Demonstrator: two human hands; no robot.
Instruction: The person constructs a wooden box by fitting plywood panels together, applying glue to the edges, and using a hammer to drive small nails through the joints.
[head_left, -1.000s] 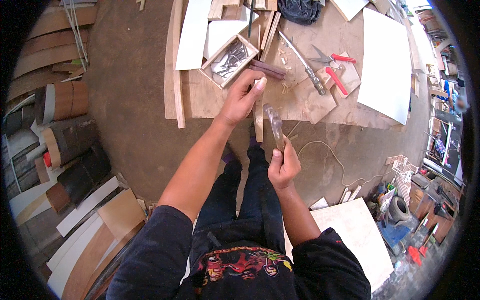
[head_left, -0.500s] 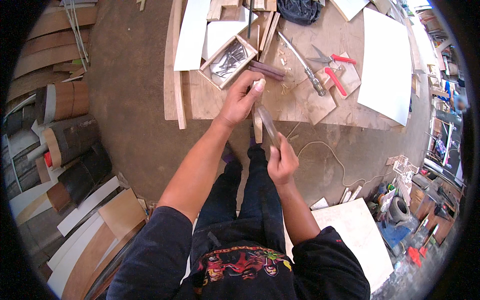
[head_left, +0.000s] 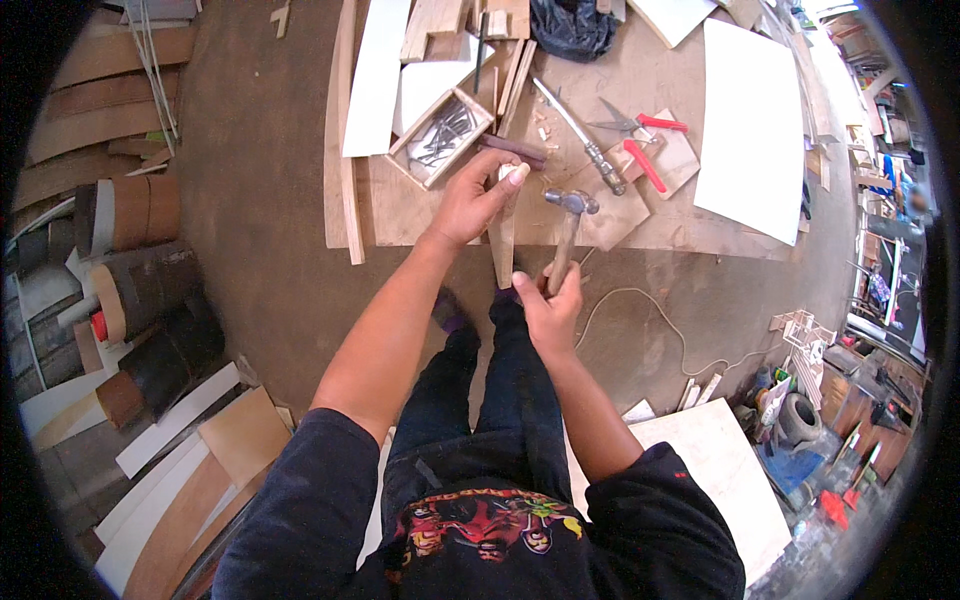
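Note:
My left hand (head_left: 468,203) grips the upper end of a narrow wooden piece (head_left: 503,248), its thumb lying along the top. The piece hangs over the near edge of the plywood worktable (head_left: 690,228). In my right hand (head_left: 552,315) is a hammer (head_left: 567,235) with a metal head and wooden handle, the fingers wrapped low on the handle. Its head is raised to the right of the wooden piece, apart from it. Beyond my left hand sits a wooden box (head_left: 421,122) of loose nails.
On the table lie red-handled shears (head_left: 660,123), a long metal tool (head_left: 582,138), brownish sticks (head_left: 515,149), a black plastic bag (head_left: 575,30) and a white panel (head_left: 748,130). A cable (head_left: 655,300) crosses the floor at right. Boards and rolls (head_left: 150,300) are stacked at left.
The hammer, blurred earlier near the wooden piece, has swung away to the right and its head is now clear. My right hand has moved slightly left; my left keeps its grip.

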